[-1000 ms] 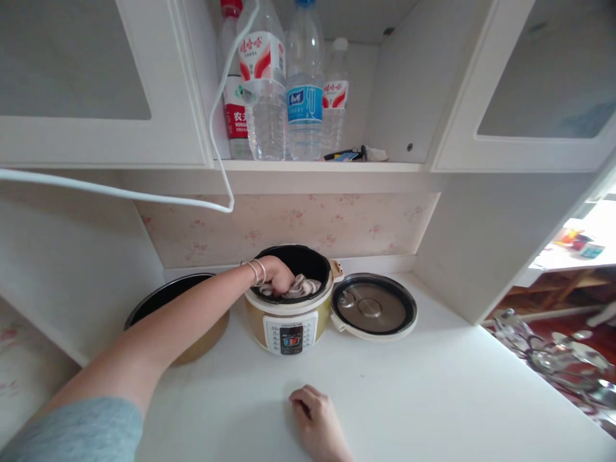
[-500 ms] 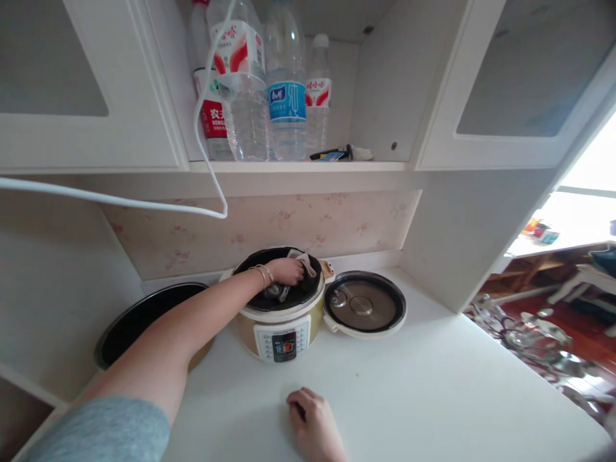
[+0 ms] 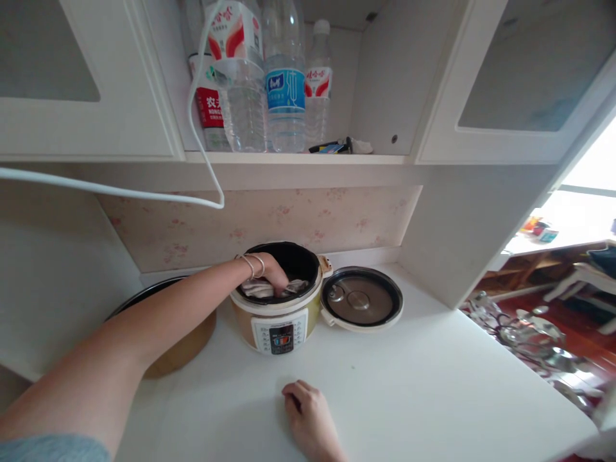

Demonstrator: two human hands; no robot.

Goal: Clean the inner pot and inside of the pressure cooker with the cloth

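Observation:
My left hand [image 3: 273, 271] reaches down into the open gold rice cooker [image 3: 279, 317], fingers closed on a pale crumpled cloth [image 3: 262, 289] pressed against its dark inside. Thin bangles circle that wrist. The cooker's hinged lid [image 3: 362, 299] lies open flat to the right. My right hand [image 3: 308, 417] rests on the white counter [image 3: 433, 385] in front of the cooker, fingers curled under and holding nothing visible.
A dark-lined inner pot [image 3: 178, 333] sits left of the cooker. Water bottles [image 3: 285, 83] stand on the shelf above, between white cabinet doors. A white cord [image 3: 202, 160] hangs across the left. Shiny utensils [image 3: 529, 340] lie off the counter's right edge.
My left hand moved with the cloth from the cooker's back rim down to the near left side inside. The right hand stayed still.

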